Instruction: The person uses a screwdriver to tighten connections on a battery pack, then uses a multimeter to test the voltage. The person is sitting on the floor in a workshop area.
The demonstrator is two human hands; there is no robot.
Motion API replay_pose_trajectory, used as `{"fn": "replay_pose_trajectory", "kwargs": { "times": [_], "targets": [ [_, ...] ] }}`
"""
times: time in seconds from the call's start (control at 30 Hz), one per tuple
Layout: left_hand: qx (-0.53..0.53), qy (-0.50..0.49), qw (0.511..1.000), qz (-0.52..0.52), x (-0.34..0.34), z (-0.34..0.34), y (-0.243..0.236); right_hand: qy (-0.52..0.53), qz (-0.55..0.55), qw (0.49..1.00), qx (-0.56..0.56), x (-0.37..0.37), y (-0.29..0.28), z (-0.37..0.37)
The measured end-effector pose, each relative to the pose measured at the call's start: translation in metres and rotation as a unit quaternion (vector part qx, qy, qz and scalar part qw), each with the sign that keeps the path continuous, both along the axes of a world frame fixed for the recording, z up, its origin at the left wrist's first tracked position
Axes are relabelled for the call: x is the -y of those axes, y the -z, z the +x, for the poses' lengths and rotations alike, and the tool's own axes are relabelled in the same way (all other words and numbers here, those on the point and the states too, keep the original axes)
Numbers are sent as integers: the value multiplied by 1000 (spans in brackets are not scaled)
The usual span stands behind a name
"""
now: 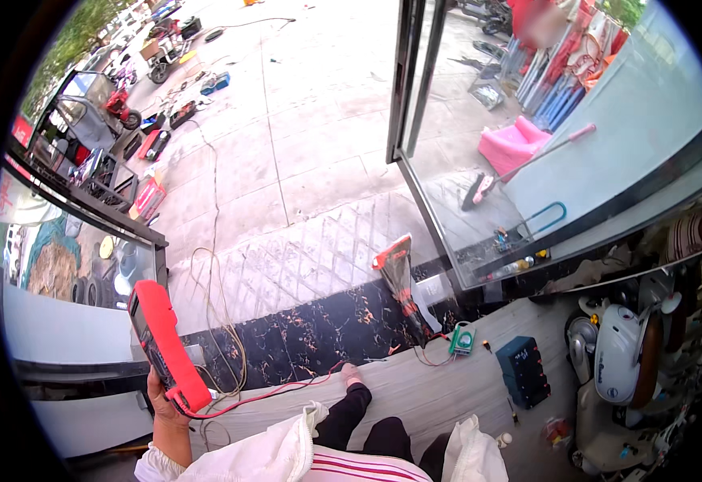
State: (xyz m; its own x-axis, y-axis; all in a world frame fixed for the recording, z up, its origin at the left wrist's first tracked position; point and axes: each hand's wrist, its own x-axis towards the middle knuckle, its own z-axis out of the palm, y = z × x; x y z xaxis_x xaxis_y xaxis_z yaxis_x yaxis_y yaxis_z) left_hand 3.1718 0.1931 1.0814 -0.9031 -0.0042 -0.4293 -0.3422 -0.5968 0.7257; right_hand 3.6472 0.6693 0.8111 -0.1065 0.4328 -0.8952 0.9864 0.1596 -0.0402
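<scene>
My left hand (166, 414) is wrapped round the lower part of a red handheld meter (170, 341), raised at the left near the doorway. Its dark front is turned to the left, so I see mostly the red side and back. A red lead (287, 387) runs from its lower end across to the right, past a foot on the floor. My right hand does not show; only a white sleeve (475, 451) appears at the lower edge.
A small green device (463, 339) and a dark teal battery-like block (524, 373) lie on the floor, near a white scooter (618, 353). An orange-edged bag (399, 277) lies on the black stone threshold (311, 337). Loose cable (234, 353) coils beside the meter. A glass door (439, 209) stands ajar.
</scene>
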Motion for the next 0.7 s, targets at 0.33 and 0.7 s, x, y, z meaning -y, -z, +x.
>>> {"fn": "replay_pose_trajectory", "kwargs": {
  "times": [0.33, 0.7],
  "targets": [
    [-179, -140, 973, 50, 75, -143, -121, -349, -56, 903, -245, 58, -53, -520],
    [-132, -483, 866, 5, 106, -357, -154, -551, -261, 731, -308, 201, -110, -898]
  ]
}}
